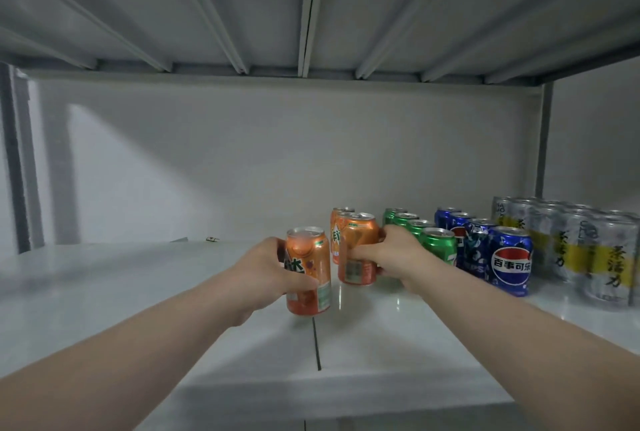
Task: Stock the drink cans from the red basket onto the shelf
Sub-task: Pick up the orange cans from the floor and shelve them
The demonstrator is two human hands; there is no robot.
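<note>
My left hand (266, 271) grips an orange can (309, 271) upright, just above or on the white shelf (138, 292) near its middle. My right hand (394, 257) wraps a second orange can (358, 247), which stands directly in front of a third orange can (337, 223) further back. The two held cans are a small gap apart. The red basket is not in view.
To the right of the orange cans stand rows of green cans (438, 243), blue cola cans (509, 261) and silver-and-yellow cans (609, 257). A seam (316, 344) splits the shelf board. The upper shelf's underside (311, 15) hangs overhead. A small scrap (212, 239) lies at the back.
</note>
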